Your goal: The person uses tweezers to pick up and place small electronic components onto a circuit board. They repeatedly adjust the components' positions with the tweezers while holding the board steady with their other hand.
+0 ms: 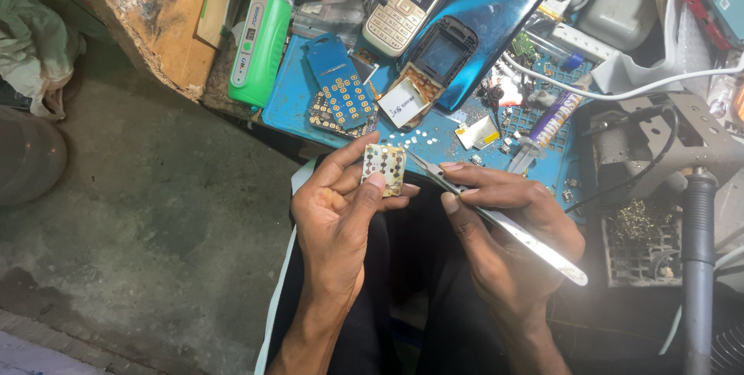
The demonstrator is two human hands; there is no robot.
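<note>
Over blue mat (288,104), left fingers (377,181) pinch keypad board (384,166).

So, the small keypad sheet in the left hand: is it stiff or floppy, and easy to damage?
The keypad sheet looks thin and flat, so probably light and somewhat bendable. The left hand pinches it by the edges, which suggests care. The tweezers in the right hand have sharp tips near it, so scratching seems possible.
</note>
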